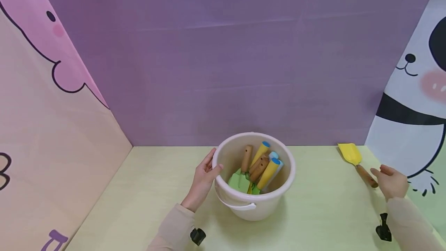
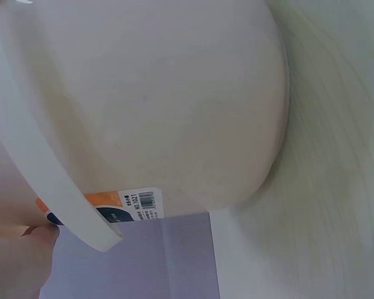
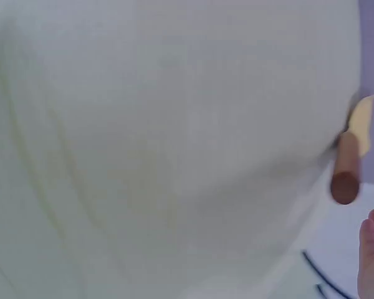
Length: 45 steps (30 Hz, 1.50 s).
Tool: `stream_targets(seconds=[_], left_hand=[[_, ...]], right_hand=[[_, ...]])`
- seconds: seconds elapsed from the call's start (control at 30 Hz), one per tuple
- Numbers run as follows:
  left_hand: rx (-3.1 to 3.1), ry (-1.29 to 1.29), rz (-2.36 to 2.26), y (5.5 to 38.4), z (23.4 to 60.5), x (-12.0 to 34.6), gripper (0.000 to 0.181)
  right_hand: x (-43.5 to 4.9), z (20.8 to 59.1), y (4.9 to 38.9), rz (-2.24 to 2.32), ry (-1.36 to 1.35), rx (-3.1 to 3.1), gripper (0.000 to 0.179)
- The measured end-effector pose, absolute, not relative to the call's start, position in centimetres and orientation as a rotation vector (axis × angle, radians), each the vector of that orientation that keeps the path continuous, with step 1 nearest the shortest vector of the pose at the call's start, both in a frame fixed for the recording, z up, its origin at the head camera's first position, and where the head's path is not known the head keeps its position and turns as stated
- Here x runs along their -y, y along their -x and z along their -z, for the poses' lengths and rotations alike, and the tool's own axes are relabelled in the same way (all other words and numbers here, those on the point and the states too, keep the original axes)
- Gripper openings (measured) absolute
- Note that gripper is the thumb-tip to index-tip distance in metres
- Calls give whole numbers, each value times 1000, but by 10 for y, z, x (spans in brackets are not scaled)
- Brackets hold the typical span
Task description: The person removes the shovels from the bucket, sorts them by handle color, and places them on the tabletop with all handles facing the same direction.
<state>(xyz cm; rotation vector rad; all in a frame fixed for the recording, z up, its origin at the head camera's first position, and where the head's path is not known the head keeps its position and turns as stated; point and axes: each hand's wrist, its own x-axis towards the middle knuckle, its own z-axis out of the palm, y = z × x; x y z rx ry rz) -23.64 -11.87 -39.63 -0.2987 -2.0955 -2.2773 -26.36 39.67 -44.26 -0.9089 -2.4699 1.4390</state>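
Observation:
A whitish bucket (image 1: 252,208) stands on the table, filled with garden hand tools with brown, yellow and blue-tipped handles; a green shovel blade (image 1: 239,181) shows among them. My left hand (image 1: 203,179) grips the bucket's left rim, its thumb over the edge and fingers along the outer wall. In the left wrist view the bucket's side (image 2: 174,112) fills much of the picture, with a label (image 2: 137,204) and the white handle (image 2: 43,149). A yellow toy shovel (image 1: 350,153) with a brown handle lies at the right. My right hand (image 1: 391,182), fingers loosely extended, hovers beside that handle.
Behind the pale table (image 1: 156,189) rises a purple backdrop (image 1: 223,61). Side panels with cartoon animals stand at the left (image 1: 62,134) and right (image 1: 411,134). Each wrist wears a small black device, the right one (image 1: 384,228) close over the tabletop.

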Motion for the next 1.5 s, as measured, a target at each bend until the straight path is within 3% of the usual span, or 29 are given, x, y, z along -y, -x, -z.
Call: stream_targets(seconds=[0.23, 0.53, 0.8, 1.07, 1.5], left_hand=[[2109, 292, 2255, 239, 397, 119, 63], [2091, 282, 2292, 238, 397, 118, 63], [2099, 280, 2292, 237, 398, 118, 64], [2095, 278, 2291, 238, 396, 118, 64], [2113, 273, 2274, 237, 396, 118, 63]], right_hand=[[-404, 443, 286, -1339, 650, 2483, 68], [-330, 343, 264, -1191, 128, 2596, 60], [-283, 297, 254, -1088, -245, 2661, 45], [-237, 283, 250, -993, -509, 2699, 34], [-191, 292, 253, -1061, -731, 2757, 34]])
